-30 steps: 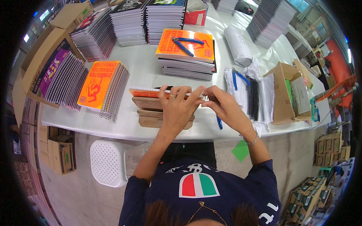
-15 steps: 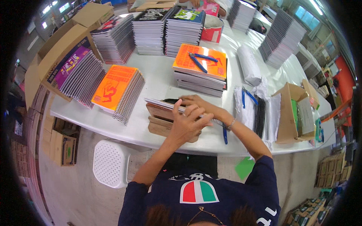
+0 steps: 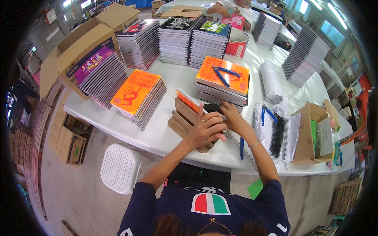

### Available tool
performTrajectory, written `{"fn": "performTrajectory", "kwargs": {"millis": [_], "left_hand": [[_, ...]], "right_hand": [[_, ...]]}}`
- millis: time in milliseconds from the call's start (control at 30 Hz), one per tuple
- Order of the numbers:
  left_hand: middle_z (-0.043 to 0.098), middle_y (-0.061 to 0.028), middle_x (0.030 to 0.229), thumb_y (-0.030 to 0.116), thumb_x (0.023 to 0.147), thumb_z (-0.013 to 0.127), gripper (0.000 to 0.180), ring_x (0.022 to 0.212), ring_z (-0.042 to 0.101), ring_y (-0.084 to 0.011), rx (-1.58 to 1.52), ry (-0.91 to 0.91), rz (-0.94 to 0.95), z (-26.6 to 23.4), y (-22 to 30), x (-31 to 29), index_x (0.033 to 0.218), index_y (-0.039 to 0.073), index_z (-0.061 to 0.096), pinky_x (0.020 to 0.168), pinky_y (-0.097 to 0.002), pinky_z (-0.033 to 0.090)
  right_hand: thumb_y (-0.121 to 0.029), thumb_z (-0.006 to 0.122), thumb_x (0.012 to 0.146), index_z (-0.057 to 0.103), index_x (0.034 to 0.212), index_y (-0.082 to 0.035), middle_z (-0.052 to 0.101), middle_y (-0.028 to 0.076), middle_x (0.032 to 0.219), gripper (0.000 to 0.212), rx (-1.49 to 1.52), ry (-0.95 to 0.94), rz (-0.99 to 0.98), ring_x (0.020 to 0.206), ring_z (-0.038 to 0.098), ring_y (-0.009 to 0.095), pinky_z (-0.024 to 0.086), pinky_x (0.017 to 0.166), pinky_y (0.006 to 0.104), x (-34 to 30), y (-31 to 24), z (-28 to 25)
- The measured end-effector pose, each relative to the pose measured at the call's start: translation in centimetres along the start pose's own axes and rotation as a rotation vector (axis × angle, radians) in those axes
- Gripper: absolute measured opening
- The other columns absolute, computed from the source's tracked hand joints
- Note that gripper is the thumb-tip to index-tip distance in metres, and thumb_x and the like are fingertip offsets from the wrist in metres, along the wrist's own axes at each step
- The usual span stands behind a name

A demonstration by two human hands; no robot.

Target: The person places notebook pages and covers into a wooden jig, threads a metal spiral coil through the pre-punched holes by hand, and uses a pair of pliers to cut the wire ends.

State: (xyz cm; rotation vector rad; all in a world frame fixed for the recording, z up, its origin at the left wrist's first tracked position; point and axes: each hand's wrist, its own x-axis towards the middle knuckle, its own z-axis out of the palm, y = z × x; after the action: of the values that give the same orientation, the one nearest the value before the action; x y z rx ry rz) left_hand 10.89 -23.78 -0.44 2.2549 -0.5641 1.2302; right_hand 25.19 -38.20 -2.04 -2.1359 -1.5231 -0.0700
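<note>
An orange-covered book [image 3: 189, 101] is stood on edge in a wooden stand [image 3: 183, 120], near the front edge of the counter [image 3: 155, 135]. The book's left end is exposed; its right end is partly covered by both hands.

The left hand [image 3: 204, 129] is positioned over the near side of the book. Its fingers [image 3: 214, 122] are bent across the book's right end, with narrow gaps between them; whether they are closed on the book cannot be told.

The right hand [image 3: 235, 120] is positioned just beyond the right end of the book, beside the left hand. Its fingers are curled, and the tips are brought close to a dark item [image 3: 212, 107] behind the book. The contact is hidden, so the grip cannot be told.

A grey spiral coil [image 3: 232, 136] is extended from beside the left fingertips toward the lower right, and is partly covered by the right forearm. A blue tool handle [image 3: 241, 151] is laid beside the coil.

Behind the hands, a stack of books [image 3: 218, 93] is topped by a blue-handled cutter [image 3: 231, 72]. To the right, black coils [image 3: 278, 135] and a second cutter [image 3: 270, 114] are laid on white wrapping [image 3: 290, 135], next to an open cardboard box [image 3: 305, 137]. To the left, a pile of orange books [image 3: 136, 92] is placed.
</note>
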Motion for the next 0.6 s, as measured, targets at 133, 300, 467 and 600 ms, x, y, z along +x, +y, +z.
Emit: {"fn": "performTrajectory", "kwargs": {"millis": [133,300,467,600], "left_hand": [[0.056,0.0047,0.094,0.042,0.074,0.07,0.032,0.099,0.056,-0.0128,0.077,-0.049,0.015,-1.1,-0.3,-0.2,0.096,0.02,0.064,0.115,-0.0518,0.013],[0.058,0.005,0.095,0.039,0.076,0.07,0.03,0.098,0.056,-0.013,0.053,-0.111,-0.052,-2.2,0.7,0.7,0.098,0.02,0.064,0.109,-0.0465,0.023],[0.059,0.0044,0.096,0.037,0.077,0.07,0.029,0.101,0.056,-0.0135,0.042,-0.16,-0.078,-2.9,0.8,1.1,0.098,0.018,0.064,0.108,-0.0455,0.025],[0.059,0.0039,0.097,0.037,0.076,0.07,0.028,0.103,0.055,-0.0148,0.087,-0.199,-0.044,-2.6,0.6,1.2,0.097,0.018,0.064,0.107,-0.0447,0.025]], "right_hand": [[0.0,0.068,0.073,0.055,0.11,0.0,0.049,0.021,0.122,0.04,0.215,-0.001,-0.082,0.107,0.05,0.039,0.044,0.093,0.0404,0.3,-2.1,0.0],[0.004,0.063,0.075,0.057,0.102,0.002,0.054,0.021,0.112,0.027,0.058,0.234,0.084,0.095,0.054,0.039,0.046,0.084,0.0423,-0.7,-2.4,-0.3],[0.0,0.068,0.074,0.059,0.105,0.0,0.055,0.017,0.116,0.033,-0.058,0.066,0.133,0.107,0.049,0.036,0.042,0.091,0.0439,-2.1,-3.9,-1.4],[-0.013,0.073,0.074,0.06,0.108,-0.004,0.057,0.014,0.115,0.037,0.115,-0.031,0.044,0.101,0.052,0.035,0.041,0.089,0.0426,-4.2,-1.3,-1.7]]}}
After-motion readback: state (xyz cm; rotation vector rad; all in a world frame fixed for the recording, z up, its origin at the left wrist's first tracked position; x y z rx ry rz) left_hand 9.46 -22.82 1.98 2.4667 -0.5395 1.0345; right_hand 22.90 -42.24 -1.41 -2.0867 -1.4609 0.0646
